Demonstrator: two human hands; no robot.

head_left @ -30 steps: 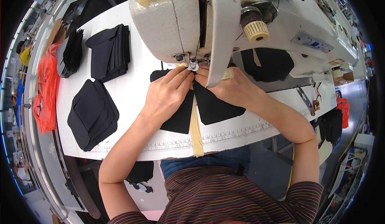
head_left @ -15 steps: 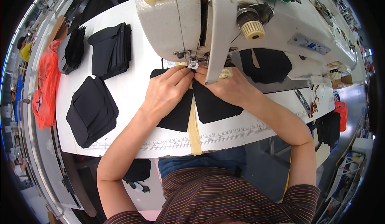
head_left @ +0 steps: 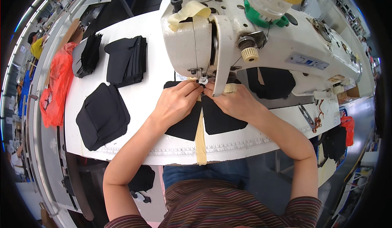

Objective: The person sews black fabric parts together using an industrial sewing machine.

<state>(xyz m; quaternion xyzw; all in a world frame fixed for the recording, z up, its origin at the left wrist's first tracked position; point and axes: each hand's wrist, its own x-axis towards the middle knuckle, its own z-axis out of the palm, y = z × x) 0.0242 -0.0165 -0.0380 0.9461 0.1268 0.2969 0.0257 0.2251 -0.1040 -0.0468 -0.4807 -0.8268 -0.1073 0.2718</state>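
Note:
Two black fabric pieces lie side by side under the head of a white sewing machine [head_left: 190,40]. My left hand [head_left: 176,103] has its fingers pinched together on the left fabric piece [head_left: 183,126], right by the presser foot [head_left: 203,80]. From the other side, my right hand [head_left: 236,102] grips the inner edge of the right fabric piece [head_left: 220,119], its fingers partly behind the machine's guard. Both sets of fingertips nearly meet in front of the needle area. Between the pieces a pale yellow tape strip [head_left: 200,144] runs toward the table's front edge.
Stacked black fabric pieces [head_left: 103,115] lie on the white table [head_left: 155,156] at left, with more stacks [head_left: 126,60] behind. A red plastic bag [head_left: 57,85] hangs at the left edge. Another black piece [head_left: 270,83] lies beneath the machine arm, and thread snips [head_left: 306,115] rest at right.
The head view has shifted, so the machine and table sit lower and show more of the machine's top. Both hands keep their hold beside the presser foot, with little visible movement.

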